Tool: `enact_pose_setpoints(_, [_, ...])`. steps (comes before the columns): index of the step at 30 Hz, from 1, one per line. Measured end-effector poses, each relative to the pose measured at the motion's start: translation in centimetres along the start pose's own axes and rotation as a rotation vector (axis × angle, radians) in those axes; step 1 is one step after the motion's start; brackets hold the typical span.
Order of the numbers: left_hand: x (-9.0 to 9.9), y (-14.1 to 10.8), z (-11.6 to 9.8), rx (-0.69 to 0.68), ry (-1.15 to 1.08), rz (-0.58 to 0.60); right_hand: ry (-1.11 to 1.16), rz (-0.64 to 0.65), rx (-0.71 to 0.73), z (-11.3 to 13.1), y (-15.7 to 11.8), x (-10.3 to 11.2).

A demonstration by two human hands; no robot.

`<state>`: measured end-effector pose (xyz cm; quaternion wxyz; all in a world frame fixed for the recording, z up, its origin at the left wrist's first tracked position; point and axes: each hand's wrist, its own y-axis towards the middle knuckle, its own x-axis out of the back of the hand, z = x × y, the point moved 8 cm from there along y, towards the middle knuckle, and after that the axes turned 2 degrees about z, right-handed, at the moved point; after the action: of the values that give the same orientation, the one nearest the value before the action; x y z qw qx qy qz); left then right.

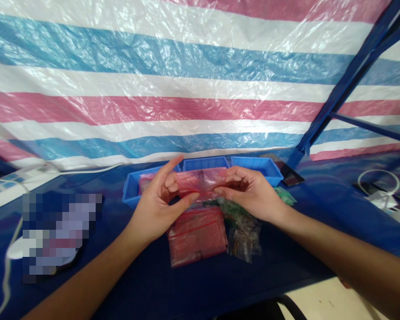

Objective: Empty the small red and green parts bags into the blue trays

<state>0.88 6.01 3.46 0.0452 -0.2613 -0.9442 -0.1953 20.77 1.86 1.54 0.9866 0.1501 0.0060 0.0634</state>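
A translucent pink plastic bag (pixel 202 180) is stretched between my two hands above the table. My right hand (pixel 250 189) pinches its right edge between thumb and fingers. At the bag's left edge is my left hand (pixel 162 200), its index finger raised, its other fingers curled against the plastic and its thumb along the lower edge. Just below lies a stack of flat pink bags (pixel 197 238). Beside that stack, clear plastic bags (pixel 245 238) with small contents I cannot make out lie partly under my right hand.
Blue trays stand behind my hands: a left one (pixel 128 189), a middle one (pixel 205 162) and a right one (pixel 275 171). A dark phone-like slab (pixel 290 173) lies at the right. A green packet (pixel 285 195), white cable (pixel 6 284) and blue metal frame (pixel 340 95) are also around.
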Motion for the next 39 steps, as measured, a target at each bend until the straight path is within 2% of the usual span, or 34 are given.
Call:
enact_pose_setpoints(3, [0.1,-0.1,-0.8,-0.087,0.179,0.012,-0.159,-0.003,0.081,1.1,-0.2,0.2])
enact_pose_setpoints(6, [-0.1,-0.3,-2.3,-0.249,0.435,0.082,-0.309,0.01,0.236,2.8,-0.6,0.0])
enact_pose_setpoints(8, [0.6,-0.4,-3.1,-0.329,0.555,0.088,-0.391,0.009,0.299,3.5,-0.8,-0.2])
enact_pose_setpoints(11, [3.5,0.0,-3.8,-0.337,0.696,-0.016,-0.48,-0.033,0.294,3.5,-0.8,0.0])
enact_pose_setpoints(14, [7.2,0.6,-4.2,-0.302,0.817,-0.192,-0.496,-0.057,0.284,3.2,-0.7,0.3])
enact_pose_setpoints(15, [8.1,0.8,-4.1,-0.291,0.861,-0.209,-0.5,-0.057,0.285,3.2,-0.7,0.4])
enact_pose_setpoints(17, [8.9,1.4,-3.4,-0.267,0.935,-0.157,-0.511,-0.053,0.286,3.2,-0.7,0.4])
enact_pose_setpoints(22, [9.3,2.1,-1.6,-0.206,1.012,0.025,-0.531,-0.041,0.276,3.2,-0.7,0.4])
enact_pose_setpoints(29, [9.5,2.2,-1.6,-0.173,1.039,0.074,-0.531,-0.037,0.275,3.4,-0.7,0.3])
enact_pose_setpoints(36, [9.4,3.0,-0.2,-0.12,0.902,0.177,-0.542,-0.029,0.275,3.4,-0.7,0.3])
enact_pose_setpoints(39, [9.7,2.7,-0.7,-0.071,0.894,0.193,-0.541,-0.024,0.267,3.4,-0.6,0.2])
